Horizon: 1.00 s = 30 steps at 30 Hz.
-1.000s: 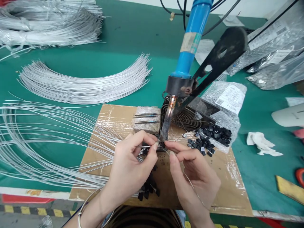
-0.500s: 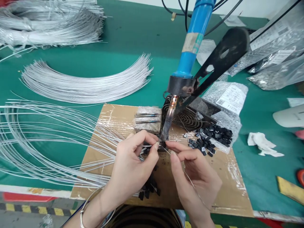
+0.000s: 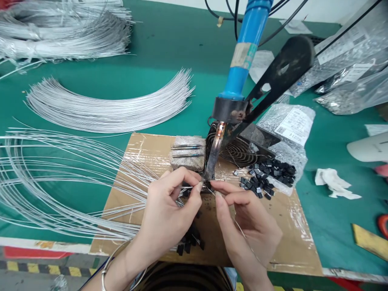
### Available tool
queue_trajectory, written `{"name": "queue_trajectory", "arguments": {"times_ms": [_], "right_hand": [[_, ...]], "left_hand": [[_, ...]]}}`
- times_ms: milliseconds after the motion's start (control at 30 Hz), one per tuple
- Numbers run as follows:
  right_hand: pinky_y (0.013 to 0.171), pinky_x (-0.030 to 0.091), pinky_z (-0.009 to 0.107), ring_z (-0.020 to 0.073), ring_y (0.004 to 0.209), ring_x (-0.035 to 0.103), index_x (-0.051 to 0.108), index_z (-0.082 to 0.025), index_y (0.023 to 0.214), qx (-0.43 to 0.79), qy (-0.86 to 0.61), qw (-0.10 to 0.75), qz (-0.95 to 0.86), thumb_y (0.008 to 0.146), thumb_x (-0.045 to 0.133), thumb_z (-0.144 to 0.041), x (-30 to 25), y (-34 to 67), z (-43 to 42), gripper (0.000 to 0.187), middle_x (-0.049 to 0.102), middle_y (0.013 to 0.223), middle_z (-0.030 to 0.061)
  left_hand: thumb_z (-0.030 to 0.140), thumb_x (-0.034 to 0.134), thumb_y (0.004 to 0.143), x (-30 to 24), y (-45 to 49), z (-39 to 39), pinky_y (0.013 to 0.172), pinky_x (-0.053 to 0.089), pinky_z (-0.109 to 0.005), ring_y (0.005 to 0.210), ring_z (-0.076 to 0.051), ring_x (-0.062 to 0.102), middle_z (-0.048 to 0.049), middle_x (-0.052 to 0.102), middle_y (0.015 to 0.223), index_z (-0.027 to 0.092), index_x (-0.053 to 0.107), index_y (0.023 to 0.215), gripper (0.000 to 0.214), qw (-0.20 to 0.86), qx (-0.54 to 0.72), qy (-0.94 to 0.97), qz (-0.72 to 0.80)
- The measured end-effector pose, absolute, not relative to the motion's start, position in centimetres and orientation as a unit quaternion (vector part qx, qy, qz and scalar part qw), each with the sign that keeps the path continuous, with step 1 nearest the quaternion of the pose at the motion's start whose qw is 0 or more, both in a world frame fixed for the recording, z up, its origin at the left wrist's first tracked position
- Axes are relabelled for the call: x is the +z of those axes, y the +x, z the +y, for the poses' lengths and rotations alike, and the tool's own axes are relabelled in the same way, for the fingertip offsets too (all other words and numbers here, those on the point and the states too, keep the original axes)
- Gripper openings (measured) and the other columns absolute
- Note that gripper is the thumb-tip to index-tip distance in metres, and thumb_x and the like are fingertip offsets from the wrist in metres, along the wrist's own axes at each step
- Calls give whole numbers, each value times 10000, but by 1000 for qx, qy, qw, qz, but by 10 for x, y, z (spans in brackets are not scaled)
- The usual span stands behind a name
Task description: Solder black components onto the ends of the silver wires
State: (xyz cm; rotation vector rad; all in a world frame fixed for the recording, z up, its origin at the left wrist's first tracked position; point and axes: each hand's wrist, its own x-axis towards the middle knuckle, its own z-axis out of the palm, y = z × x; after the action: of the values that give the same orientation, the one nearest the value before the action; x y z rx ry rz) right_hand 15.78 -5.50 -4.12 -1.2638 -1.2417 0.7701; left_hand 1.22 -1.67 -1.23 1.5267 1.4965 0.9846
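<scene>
Just below the tip of a blue-handled soldering iron [image 3: 216, 151], my two hands come close together. Thumb and index finger of my left hand [image 3: 174, 210] pinch a thin wire [image 3: 188, 187] beside the tip. My right hand [image 3: 247, 226] pinches a strand of solder wire [image 3: 242, 232], which runs up to the tip and trails down across the palm. The exact contact point under the tip is too small to make out. Under my left hand lie several black connectors [image 3: 190, 240] on wire ends, partly hidden by it.
A black stand [image 3: 279, 76] holds the iron over a cardboard sheet [image 3: 297, 242]. Loose black connectors [image 3: 260, 178] lie to the right, beside a plastic bag [image 3: 292, 125]. Cut wires [image 3: 112, 113] and a looped wire bundle [image 3: 69, 182] spread leftward. A stone-like block [image 3: 188, 161] carries metal rods.
Both hands stay almost in place at the iron's tip. The whole view shifts slightly, and the right fingers move a little to the left.
</scene>
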Motion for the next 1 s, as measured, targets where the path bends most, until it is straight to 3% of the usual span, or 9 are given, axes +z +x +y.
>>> {"name": "queue_trajectory", "arguments": {"times_ms": [533,1000], "right_hand": [[946,594,318,200,1073,762,656,-215,898,325,-532,558,-548,908,688,-35,-43,160,-58,183,788,1166,65],[780,634,286,190,902,801,648,-224,911,198,-549,543,-604,887,688,-33,-42,154,-54,197,814,1048,67]], "left_hand": [[103,626,896,-15,12,-18,576,394,-277,721,-155,588,3,753,848,218,648,768,173,374,384,603,591],[108,622,896,-15,13,-19,547,363,-285,652,-147,528,1,761,851,219,649,761,178,364,371,614,593]]}}
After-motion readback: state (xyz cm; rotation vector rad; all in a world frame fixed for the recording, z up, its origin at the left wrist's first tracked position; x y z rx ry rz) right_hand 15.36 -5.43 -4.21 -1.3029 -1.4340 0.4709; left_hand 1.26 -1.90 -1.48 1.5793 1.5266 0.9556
